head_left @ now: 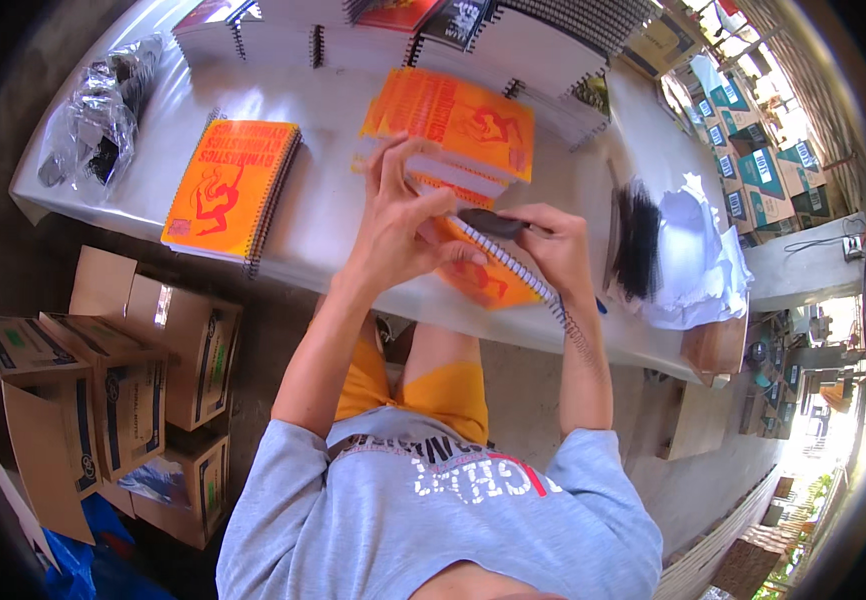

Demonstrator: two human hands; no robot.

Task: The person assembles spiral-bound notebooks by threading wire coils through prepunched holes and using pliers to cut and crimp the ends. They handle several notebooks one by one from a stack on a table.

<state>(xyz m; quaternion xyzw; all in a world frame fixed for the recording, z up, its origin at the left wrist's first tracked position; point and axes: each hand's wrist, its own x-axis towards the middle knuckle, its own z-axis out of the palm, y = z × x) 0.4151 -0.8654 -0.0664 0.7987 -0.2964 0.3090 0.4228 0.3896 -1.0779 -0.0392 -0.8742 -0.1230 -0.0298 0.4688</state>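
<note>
Hands work at the table (333,215) edge: left hand (398,215) clamps an orange notebook (483,280), right hand (553,245) grips a dark tool (491,222) on its spiral. Finished notebooks (233,190) lie left; a stack (453,125) likely waits behind.

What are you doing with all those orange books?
A person is working on an orange notebook at a white table. The left hand steadies it while the right hand holds a dark tool by its spiral wire. A stack of orange notebooks lies behind; another finished one lies left.
</note>
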